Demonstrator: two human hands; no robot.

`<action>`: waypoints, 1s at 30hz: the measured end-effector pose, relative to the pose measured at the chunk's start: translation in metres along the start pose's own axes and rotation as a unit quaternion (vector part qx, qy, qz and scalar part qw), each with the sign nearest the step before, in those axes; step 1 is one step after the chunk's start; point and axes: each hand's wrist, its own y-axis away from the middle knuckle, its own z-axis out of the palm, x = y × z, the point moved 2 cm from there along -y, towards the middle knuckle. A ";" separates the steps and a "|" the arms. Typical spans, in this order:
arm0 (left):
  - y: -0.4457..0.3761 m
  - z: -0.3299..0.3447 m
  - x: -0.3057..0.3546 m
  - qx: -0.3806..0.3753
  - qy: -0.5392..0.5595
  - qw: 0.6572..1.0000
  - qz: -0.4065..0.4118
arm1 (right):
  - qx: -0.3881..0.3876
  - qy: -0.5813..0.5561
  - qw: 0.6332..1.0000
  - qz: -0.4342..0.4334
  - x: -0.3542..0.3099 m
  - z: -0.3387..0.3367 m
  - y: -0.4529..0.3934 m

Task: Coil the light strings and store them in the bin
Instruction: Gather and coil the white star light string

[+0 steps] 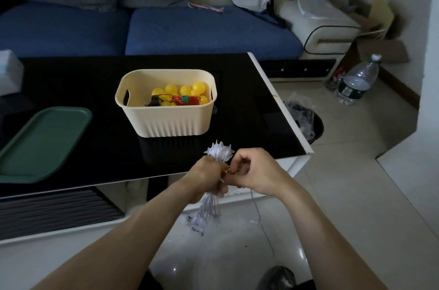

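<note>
My left hand (206, 178) grips a bundled white light string (219, 151) around its middle. Spiky white bulbs stick out above the fist, and loops of wire with more bulbs hang below it. My right hand (253, 172) pinches the thin wire right beside the left fist, and a loose strand trails down from it toward the floor. Both hands hover over the table's front edge. The cream bin (166, 121) stands on the black table, just beyond the hands. Inside it lies a string of yellow ball lights (183, 91) with red wire.
A green tray (40, 142) lies on the black table (83, 80) at the left. A blue sofa (190, 28) runs behind. On the tiled floor at the right are a black waste bin (311, 125) and a plastic bottle (356, 83).
</note>
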 end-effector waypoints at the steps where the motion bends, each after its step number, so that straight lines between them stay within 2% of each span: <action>1: 0.001 -0.002 0.000 0.001 -0.003 1.000 -0.007 | -0.016 -0.006 1.000 0.008 0.000 -0.001 0.000; 5: 0.001 -0.015 0.004 0.023 0.060 0.998 -0.017 | -0.046 0.015 0.998 0.037 0.007 -0.006 0.001; 18: 0.002 -0.021 0.012 0.033 0.157 0.986 0.053 | -0.093 -0.125 0.978 0.137 0.022 -0.012 0.002; 20: 0.003 -0.022 0.011 0.026 0.137 0.989 0.047 | -0.067 -0.164 0.974 0.141 0.020 -0.016 0.003; 24: 0.007 -0.018 0.012 -0.004 0.112 0.992 0.054 | 0.069 -0.278 0.954 0.094 0.010 -0.022 0.000; 30: 0.006 -0.008 0.011 -0.047 0.087 0.990 0.101 | 0.162 -0.327 0.925 0.104 0.001 0.000 -0.005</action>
